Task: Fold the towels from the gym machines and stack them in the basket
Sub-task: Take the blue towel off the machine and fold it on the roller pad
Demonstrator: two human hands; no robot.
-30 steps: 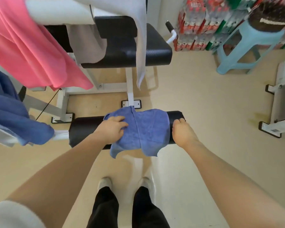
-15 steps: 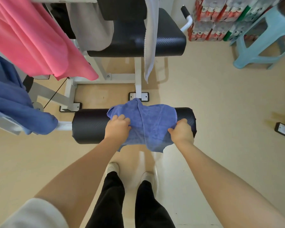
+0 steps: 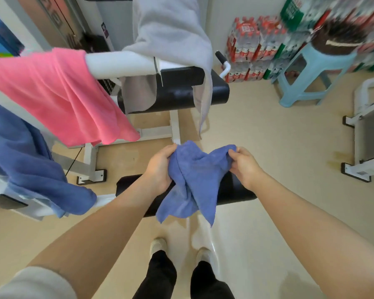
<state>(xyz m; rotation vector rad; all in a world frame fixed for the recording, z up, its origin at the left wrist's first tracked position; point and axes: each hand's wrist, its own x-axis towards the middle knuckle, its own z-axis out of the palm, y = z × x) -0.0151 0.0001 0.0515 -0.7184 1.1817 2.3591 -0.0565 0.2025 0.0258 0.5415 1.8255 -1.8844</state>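
Note:
A small blue towel (image 3: 194,180) hangs bunched between both hands, lifted off the black foam roller (image 3: 235,190) of the gym machine. My left hand (image 3: 160,167) grips its left upper edge and my right hand (image 3: 244,165) grips its right upper corner. Draped on the machine to the left are a pink towel (image 3: 58,98) and a larger blue towel (image 3: 24,165). A grey towel (image 3: 171,39) hangs over the upper white bar, in front of the black seat pad (image 3: 181,96). A dark woven basket (image 3: 341,37), blurred, stands on a stool at the upper right.
The light blue plastic stool (image 3: 307,83) stands by stacked packs of bottles (image 3: 253,46) against the wall. A white machine frame (image 3: 363,130) is at the right edge. The white base feet (image 3: 91,175) of the machine rest on the beige floor. My shoes (image 3: 158,244) are below the roller.
Both hands closed on the small blue towel and lifted it off the black roller, bunching it. The view tilted up, bringing the basket and bottle packs back in.

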